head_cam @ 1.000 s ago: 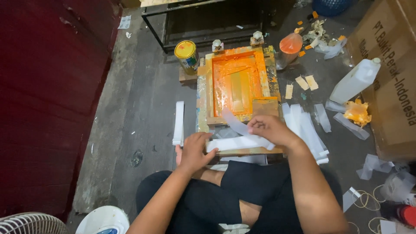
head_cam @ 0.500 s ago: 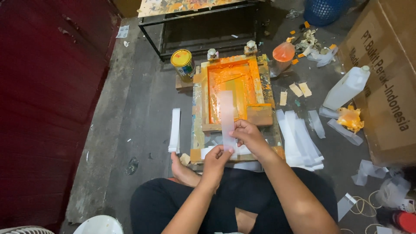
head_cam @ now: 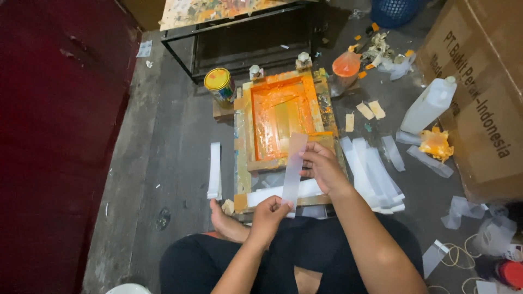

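I hold a long translucent white plastic strip [head_cam: 294,166] up in front of me. My left hand [head_cam: 268,211] pinches its lower end, and my right hand [head_cam: 322,166] grips its side near the middle. Under the strip lies a wooden screen-printing frame [head_cam: 243,142] smeared with orange ink [head_cam: 280,117]. More white strips [head_cam: 272,194] lie across the frame's near end, just below my hands.
A pile of white strips [head_cam: 373,174] lies right of the frame, another stack [head_cam: 214,170] to its left. A paint can [head_cam: 219,84], an orange cup [head_cam: 346,65], a white jug [head_cam: 430,103], a cardboard box [head_cam: 485,92] and a metal table frame [head_cam: 239,41] surround the spot. My bare foot [head_cam: 226,223] rests nearby.
My hands picked one strip off the pile at the frame's near end and raised it lengthwise. The left hand now holds its bottom end, the right its side.
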